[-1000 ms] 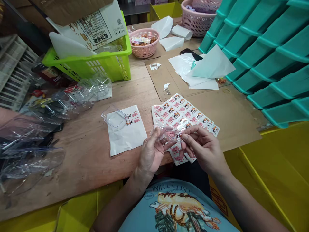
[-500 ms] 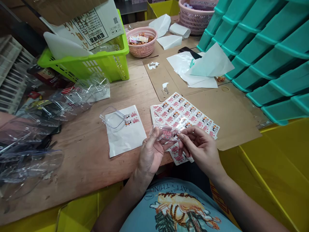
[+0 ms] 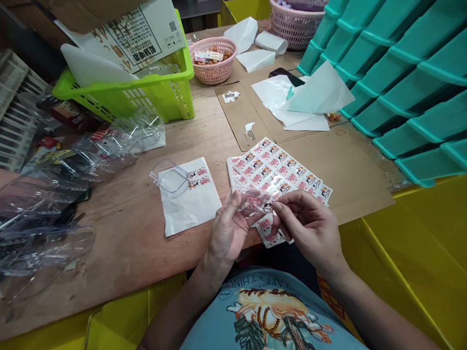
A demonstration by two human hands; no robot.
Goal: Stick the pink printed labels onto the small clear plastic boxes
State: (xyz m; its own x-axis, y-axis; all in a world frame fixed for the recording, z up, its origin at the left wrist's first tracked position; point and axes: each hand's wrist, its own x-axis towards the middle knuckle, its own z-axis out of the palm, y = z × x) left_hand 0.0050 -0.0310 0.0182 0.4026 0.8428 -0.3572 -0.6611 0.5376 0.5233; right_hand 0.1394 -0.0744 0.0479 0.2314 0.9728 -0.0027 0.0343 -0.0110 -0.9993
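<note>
My left hand (image 3: 229,231) grips a clear plastic piece (image 3: 242,193), thumb on top, above the table's front edge. A see-through sticker (image 3: 254,203) with pink lettering and a cat lies over that piece; how much of it is stuck down cannot be made out. At the sticker's right end, thumb and fingertips of my right hand (image 3: 310,228) pinch it by the cat picture. Beneath both hands lie printed sticker sheets (image 3: 288,167) in an overlapping pile. To the left, another clear plastic piece (image 3: 170,176) rests on a white backing sheet (image 3: 189,211) bearing a few stickers.
Clear plastic pieces (image 3: 47,248) heap along the left side. A green basket (image 3: 164,97) and a pink basket (image 3: 215,73) stand at the back. Teal bins (image 3: 397,87) rise on the right, beside loose white paper (image 3: 314,97) on flat cardboard (image 3: 357,180).
My right hand has shifted slightly right, and the cat end of the sticker has moved with it. My left hand keeps its hold on the clear plastic piece.
</note>
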